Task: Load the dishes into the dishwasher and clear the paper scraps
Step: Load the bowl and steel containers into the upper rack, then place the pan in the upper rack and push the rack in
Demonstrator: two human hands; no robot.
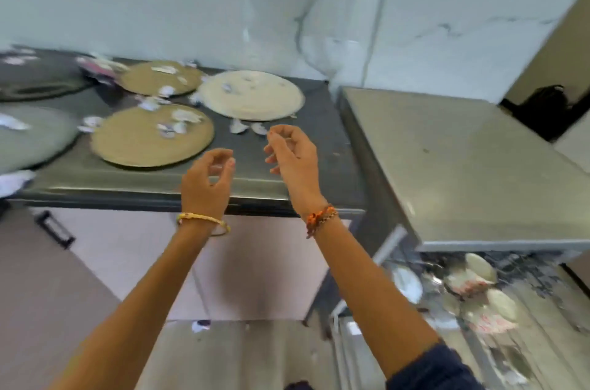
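1. Your pale round plate (250,96) lies flat on the dark counter (319,134), paper scraps (249,128) just at its near edge.
2. Your left hand (207,182) and right hand (292,153) hover nearer you than the plate, fingers (277,136) loosely curled, holding nothing.

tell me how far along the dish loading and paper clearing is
Done: several dishes already sit in the open dishwasher rack. In hand: nothing; the left hand and right hand hover empty, fingers loosely curled, above the counter. Left: the white plate, tan plates such as the nearest, and paper scraps, including one on the floor.
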